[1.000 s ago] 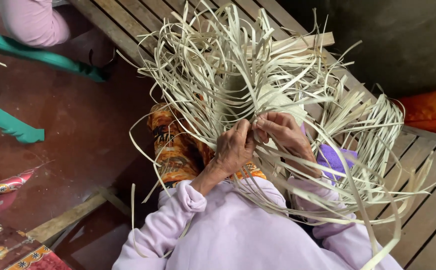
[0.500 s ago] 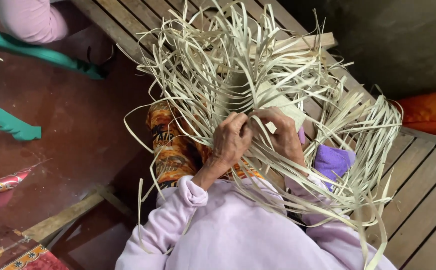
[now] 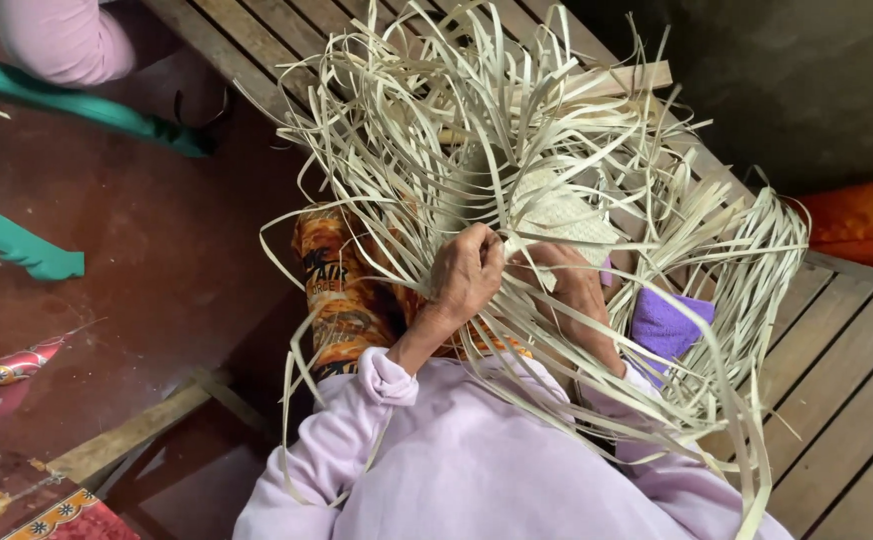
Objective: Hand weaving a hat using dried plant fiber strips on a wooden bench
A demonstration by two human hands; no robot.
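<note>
Weave: woven patch (image 3: 557, 212) sits in the lap, loose strips (image 3: 437, 120) fanning far so each stays reachable.
Left hand (image 3: 467, 275): fingers pinch strips at the patch's near edge.
Right hand (image 3: 575, 285): fingers curled among strips, steadying.
Seat: slatted bench (image 3: 847, 360) underneath; purple cloth (image 3: 669, 325) right.

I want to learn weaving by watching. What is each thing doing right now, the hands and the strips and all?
left hand: closed, gripping pale strips
right hand: under strips, fingers curled on them
woven patch: partly woven
loose strips: unwoven, splayed outward
purple cloth: lying under strips
</note>
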